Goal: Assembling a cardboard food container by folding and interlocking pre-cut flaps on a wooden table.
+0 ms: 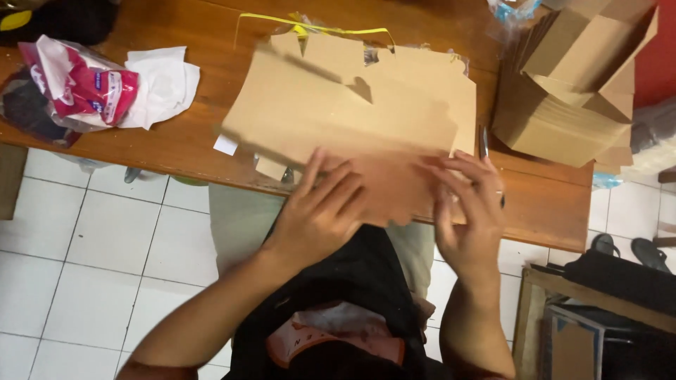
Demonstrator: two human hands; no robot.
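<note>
At the near edge of a wooden desk (176, 151), both hands press fingers-spread on a flat cardboard box blank (352, 112): left hand (320, 211), right hand (470, 211). Its long axis runs left-right, extending away; neither hand is nearer. Finished cardboard boxes (570, 98) stack right.

Flat brown cardboard box blank (352, 105) lies unfolded mid-table, near edge under both hands. Stack of flat brown box blanks (563, 119) at the table's right end, a part-folded carton (591, 49) on top. Pink-and-white plastic packet (88, 88) at left end.
</note>
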